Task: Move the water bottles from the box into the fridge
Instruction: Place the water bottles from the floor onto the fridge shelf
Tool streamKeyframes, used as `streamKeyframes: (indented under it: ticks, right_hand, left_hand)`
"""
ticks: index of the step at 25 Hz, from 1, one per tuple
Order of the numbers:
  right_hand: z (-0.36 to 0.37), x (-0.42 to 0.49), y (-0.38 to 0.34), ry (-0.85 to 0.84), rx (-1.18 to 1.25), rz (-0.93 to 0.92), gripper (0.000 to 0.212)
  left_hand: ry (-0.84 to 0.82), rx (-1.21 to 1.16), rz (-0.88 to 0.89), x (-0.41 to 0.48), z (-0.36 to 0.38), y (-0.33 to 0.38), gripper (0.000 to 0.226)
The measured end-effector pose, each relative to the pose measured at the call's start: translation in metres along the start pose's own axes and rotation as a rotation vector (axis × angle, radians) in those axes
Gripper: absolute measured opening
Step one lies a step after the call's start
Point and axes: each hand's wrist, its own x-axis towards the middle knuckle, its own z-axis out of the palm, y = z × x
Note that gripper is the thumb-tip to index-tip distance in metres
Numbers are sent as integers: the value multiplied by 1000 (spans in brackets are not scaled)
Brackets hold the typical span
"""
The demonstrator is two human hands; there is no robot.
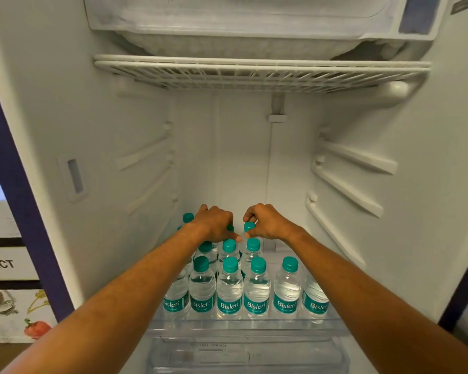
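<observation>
Arms outstretched, left hand [214, 222] and right hand [265, 221] each pinching a bottle cap [249, 226].

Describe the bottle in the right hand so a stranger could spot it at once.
Start at the open fridge and look down to the clear shelf of teal-capped bottles. Go past the two front rows to the back right of the group. The bottle is the one whose cap the right hand pinches; its left neighbour sits under the left hand.
</observation>
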Motion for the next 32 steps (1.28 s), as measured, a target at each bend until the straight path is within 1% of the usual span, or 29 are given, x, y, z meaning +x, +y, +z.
streamKeyframes:
  ticks: [2, 4, 6, 8, 11, 17, 20, 26, 30, 32]
  right_hand:
    - [-1, -10, -4, 13, 40, 24, 47]
    - [-4, -21, -10, 63, 52, 28, 51]
    - [-10, -36, -17, 132, -28, 35, 57]
    - [-14, -56, -26, 223, -181, 13, 63]
    - [-11, -94, -40, 326, -335, -59, 70]
    - [15, -181, -79, 407, -341, -49, 69]
    - [33, -217, -104, 415, -308, -56, 71]
    - [83, -268, -155, 407, -181, -87, 65]
    - [135, -274, -196, 338, -120, -131, 61]
    - [171, -274, -224, 250, -98, -168, 61]
  left_hand:
    - [26, -61, -21, -8, -8, -2, 57]
    - [116, -107, -48, -21, -16, -4, 65]
    - [224, -94, -78, -37, -22, -4, 73]
    - [301, -61, -90, -59, -25, -1, 80]
    - [361, -63, -88, -100, -26, 5, 87]
    - [425, -94, -75, -204, -22, 20, 89]
    - [439, -123, -55, -255, -13, 24, 91]
    - [419, -151, 53, -353, 7, 5, 80]
    - [353, -132, 21, -415, 23, -43, 68]
    - [318, -118, -40, -450, 35, -80, 64]
